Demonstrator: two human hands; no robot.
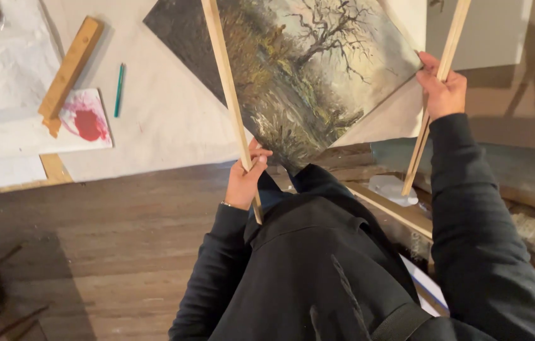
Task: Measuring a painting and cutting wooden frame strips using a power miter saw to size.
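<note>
A pale cloth (166, 126) covers the floor, with bare wooden boards (109, 246) nearer the person. Over the cloth a landscape painting (293, 69) of a bare tree is held tilted, one corner pointing down toward the person's dark jacket. Two long wooden strips flank it. The left hand (245, 180) has its grip wrapped around the left strip (226, 82), which crosses the picture's face. The right hand (442, 88) pinches the right strip (435, 95) against the painting's right corner. Judging by this, the strips are being tried against the edges; aligning them calls for steadying the picture first. Farther left lie a wooden block (68, 69), a red-stained sheet (87, 120) and a green pencil (119, 89).
</note>
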